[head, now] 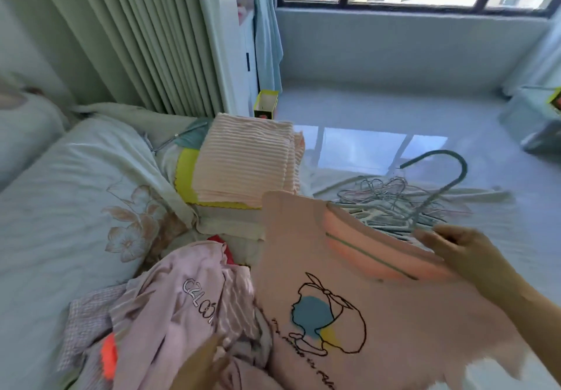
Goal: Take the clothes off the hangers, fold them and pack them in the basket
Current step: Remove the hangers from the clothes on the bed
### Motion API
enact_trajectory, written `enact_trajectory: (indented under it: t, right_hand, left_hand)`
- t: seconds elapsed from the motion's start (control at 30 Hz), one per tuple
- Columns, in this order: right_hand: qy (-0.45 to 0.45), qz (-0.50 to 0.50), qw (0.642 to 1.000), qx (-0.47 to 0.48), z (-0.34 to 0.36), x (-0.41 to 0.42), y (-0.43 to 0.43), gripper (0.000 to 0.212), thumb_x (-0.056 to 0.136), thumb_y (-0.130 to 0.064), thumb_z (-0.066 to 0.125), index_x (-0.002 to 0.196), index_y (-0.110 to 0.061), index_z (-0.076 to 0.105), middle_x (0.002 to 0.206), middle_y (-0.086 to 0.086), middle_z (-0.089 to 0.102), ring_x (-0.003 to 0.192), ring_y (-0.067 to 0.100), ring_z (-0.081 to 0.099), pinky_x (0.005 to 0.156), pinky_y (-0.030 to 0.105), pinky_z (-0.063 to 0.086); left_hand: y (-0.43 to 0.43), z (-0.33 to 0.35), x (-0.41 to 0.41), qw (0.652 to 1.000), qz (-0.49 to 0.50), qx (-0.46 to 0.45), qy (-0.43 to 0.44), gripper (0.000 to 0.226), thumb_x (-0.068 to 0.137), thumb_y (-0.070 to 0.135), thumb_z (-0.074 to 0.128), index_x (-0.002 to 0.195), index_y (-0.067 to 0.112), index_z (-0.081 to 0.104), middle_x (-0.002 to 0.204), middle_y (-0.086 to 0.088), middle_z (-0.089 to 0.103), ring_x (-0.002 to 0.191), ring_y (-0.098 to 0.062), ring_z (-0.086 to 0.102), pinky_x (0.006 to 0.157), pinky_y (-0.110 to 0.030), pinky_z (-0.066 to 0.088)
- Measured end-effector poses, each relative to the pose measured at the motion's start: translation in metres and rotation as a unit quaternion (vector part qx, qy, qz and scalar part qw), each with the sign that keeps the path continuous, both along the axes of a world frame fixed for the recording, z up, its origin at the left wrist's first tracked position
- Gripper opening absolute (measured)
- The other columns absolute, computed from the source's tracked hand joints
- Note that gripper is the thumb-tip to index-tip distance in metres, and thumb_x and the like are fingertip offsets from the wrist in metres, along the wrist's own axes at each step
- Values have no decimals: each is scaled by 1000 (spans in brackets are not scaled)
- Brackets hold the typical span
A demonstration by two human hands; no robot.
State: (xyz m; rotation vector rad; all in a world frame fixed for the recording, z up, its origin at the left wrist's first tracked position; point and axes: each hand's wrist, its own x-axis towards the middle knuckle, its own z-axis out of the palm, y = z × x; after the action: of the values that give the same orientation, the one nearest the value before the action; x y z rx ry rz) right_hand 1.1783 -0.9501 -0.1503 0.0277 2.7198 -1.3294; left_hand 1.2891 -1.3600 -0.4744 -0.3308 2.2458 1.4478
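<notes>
A pink T-shirt (349, 307) with a line drawing of a head hangs on a blue-grey wire hanger (446, 177) over the bed. My right hand (455, 250) pinches the hanger at the shirt's collar. My left hand (209, 362) grips the heap of pale pink and checked clothes (170, 313) at the lower left. A pile of bare hangers (394, 204) lies on the bed behind the shirt. No basket is plainly in view.
Folded pink striped cloth (246, 165) is stacked on yellow-edged fabric at the bed's middle. A flowered pillow (91, 195) lies left. Beyond are a green curtain (127, 34), the shiny floor (379, 110), a small yellow box (266, 104) and a window.
</notes>
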Motion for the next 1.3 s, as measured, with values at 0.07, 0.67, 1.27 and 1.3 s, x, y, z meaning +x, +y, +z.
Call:
enact_trajectory:
  t: [0.07, 0.67, 1.27, 1.3]
  right_hand:
    - [22, 14, 1000, -11, 32, 11, 15, 42, 84, -23, 65, 58, -6, 36, 56, -1, 22, 49, 8, 19, 44, 20, 14]
    - [83, 175, 981, -17, 121, 119, 225, 30, 83, -39, 58, 72, -13, 68, 54, -7, 44, 49, 3, 41, 51, 14, 34]
    - [105, -99, 861, -489, 87, 84, 274, 28, 98, -12, 40, 83, -16, 63, 49, -7, 45, 39, 4, 29, 38, 15, 20]
    - [96, -90, 879, -459, 81, 79, 265, 25, 97, -7, 40, 86, -14, 62, 49, -7, 44, 40, 4, 30, 38, 16, 21]
  left_hand:
    - [61, 124, -3, 980, 98, -111, 134, 43, 83, 49, 60, 117, 30, 43, 113, 6, 50, 107, -9, 49, 89, -22, 39]
    - [374, 384, -14, 880, 55, -94, 463, 42, 79, 35, 60, 57, -1, 56, 55, -13, 50, 59, -15, 47, 54, -20, 30]
    - [365, 263, 46, 962, 211, -48, 165, 42, 92, 19, 56, 54, 14, 38, 45, 9, 35, 47, -7, 33, 47, -18, 29]
    - [356, 258, 48, 962, 221, -37, 155, 43, 91, 18, 56, 53, 15, 38, 41, 9, 34, 46, -5, 32, 45, -18, 27]
